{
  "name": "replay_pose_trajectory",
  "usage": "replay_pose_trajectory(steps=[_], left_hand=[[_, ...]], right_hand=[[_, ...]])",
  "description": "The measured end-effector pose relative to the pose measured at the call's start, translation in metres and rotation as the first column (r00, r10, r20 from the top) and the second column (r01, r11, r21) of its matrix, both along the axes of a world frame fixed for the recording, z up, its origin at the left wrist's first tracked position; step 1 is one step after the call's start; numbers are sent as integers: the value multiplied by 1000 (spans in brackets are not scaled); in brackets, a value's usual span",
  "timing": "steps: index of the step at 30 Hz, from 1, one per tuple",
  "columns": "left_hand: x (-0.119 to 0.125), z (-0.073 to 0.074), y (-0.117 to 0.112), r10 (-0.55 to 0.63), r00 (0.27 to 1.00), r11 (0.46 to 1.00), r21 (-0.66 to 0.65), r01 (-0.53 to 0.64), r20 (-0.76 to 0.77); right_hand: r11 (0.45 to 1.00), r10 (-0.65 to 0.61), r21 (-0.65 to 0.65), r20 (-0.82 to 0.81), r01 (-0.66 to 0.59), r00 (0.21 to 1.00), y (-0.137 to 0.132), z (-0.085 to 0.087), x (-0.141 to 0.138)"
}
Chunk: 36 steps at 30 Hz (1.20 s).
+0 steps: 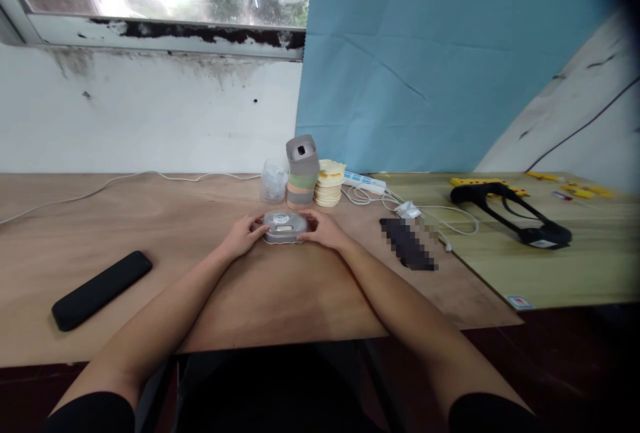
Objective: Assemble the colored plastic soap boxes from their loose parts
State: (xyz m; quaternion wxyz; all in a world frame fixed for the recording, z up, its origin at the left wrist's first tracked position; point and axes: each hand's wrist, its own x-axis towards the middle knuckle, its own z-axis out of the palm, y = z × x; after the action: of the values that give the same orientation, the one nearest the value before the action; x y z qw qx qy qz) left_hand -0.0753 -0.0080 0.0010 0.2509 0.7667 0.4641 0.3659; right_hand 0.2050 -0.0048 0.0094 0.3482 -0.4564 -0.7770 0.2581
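A small, low oval container (285,228) with a see-through lid and a round white mark on top rests on the brown table in front of me. My left hand (245,234) grips its left end, thumb at the front and fingers around the side. At the opposite end, my right hand (323,230) holds it the same way. Just behind it stand a stack of clear plastic pieces (274,181), a stack of grey, green and orange cups (303,173) topped by a tilted grey one, and a pile of cream-yellow pieces (329,185).
A black oblong case (101,290) lies at the left. To the right are a white power strip (365,182), tangled white cables, a plug (408,210) and a blurred dark object (407,243). A black strap-like frame (510,213) and yellow items lie on the adjoining table (500,270).
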Motion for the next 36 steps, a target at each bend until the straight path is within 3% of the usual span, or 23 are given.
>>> replay_pose_trajectory(steps=[14, 19, 23, 26, 30, 36], left_hand=[[1, 3, -3, -38, 999, 997, 60, 38, 0], [-1, -3, 3, 73, 996, 979, 190, -80, 41], [-2, 4, -3, 153, 987, 913, 377, -158, 42], [3, 13, -17, 83, 994, 881, 471, -40, -71], [17, 22, -34, -65, 945, 865, 455, 214, -322], [20, 21, -31, 18, 864, 852, 460, 250, -503]], right_hand=[[1000, -1, 5, 39, 1, 999, -1, 0, 0], [999, 30, 28, 74, -32, 997, -7, 7, -4], [989, 84, 106, 183, -105, 980, -18, 10, -18], [959, 123, 217, 256, -181, 959, -23, 8, -32], [924, 117, 325, 266, -204, 957, -22, 4, -41], [912, 42, 392, 202, -120, 978, -12, 7, -27]])
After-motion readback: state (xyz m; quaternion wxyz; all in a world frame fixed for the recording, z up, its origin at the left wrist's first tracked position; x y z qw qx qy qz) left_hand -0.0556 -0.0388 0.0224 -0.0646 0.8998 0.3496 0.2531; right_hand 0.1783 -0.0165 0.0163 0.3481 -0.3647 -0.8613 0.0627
